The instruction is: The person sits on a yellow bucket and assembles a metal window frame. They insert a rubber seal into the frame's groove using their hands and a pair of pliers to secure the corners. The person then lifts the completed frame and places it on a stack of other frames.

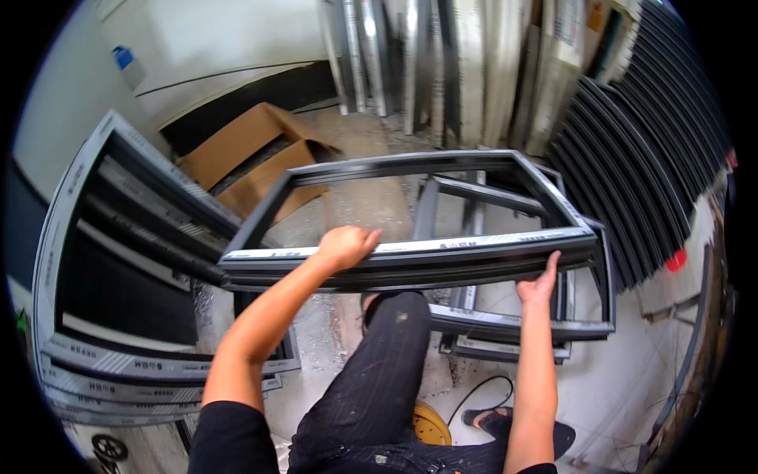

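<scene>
A dark grey window frame (474, 263), with pale printed film along its near rail, spans the middle in front of me. Closed over that rail left of its centre is my left hand (347, 246). My right hand (540, 284) grips the same rail near its right end, thumb up on the front face and the other fingers hidden beneath. More frames (521, 320) of the same kind lie under and behind the held one at the right. To the left, several larger frames (134, 355) rest in a stack.
An open cardboard box (237, 150) lies beyond the left frames. Long wrapped profiles (482, 71) lean on the back wall. Rows of black ribbed frames (624, 174) stand at the right. A yellow round seat (431, 424) and a black cable (483, 385) are below me; debris litters the floor.
</scene>
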Tool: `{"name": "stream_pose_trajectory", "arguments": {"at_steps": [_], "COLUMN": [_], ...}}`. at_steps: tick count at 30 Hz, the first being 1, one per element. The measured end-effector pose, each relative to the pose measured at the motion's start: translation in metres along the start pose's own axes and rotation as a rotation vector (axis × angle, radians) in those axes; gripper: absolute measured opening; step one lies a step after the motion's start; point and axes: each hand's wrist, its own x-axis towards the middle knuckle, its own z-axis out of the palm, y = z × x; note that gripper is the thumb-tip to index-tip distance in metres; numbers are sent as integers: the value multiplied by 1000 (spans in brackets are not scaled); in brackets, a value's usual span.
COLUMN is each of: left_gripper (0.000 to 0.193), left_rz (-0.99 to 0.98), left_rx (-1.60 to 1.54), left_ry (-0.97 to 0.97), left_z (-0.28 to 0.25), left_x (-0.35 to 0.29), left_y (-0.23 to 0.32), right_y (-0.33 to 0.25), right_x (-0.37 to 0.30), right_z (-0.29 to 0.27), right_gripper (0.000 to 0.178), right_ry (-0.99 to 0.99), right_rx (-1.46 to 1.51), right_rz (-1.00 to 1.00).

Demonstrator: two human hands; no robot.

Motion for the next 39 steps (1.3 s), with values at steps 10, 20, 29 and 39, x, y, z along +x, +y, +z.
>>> {"name": "stream_pose_trajectory", "arguments": {"at_steps": [10,20,29,39], "left_gripper": [58,57,54,56], "left_rz": [-285,-372,-448,-627], "left_rx": [-236,-320,-602,-731], "left_ry": [107,167,450,408], "left_z": [82,94,140,191], "left_x": [-16,-23,-67,-126], "left_y": [-88,-103,-125,-147], "right_y": [60,71,97,155], "right_x": [-5,-6,-52,-144], "right_z": [50,58,130,150], "right_gripper": [57,59,76,64], "right_ry": [-169,-135,-288,-569], "right_rx": [-158,-241,-528,-740], "right_rz": [141,189,80,-30]}}
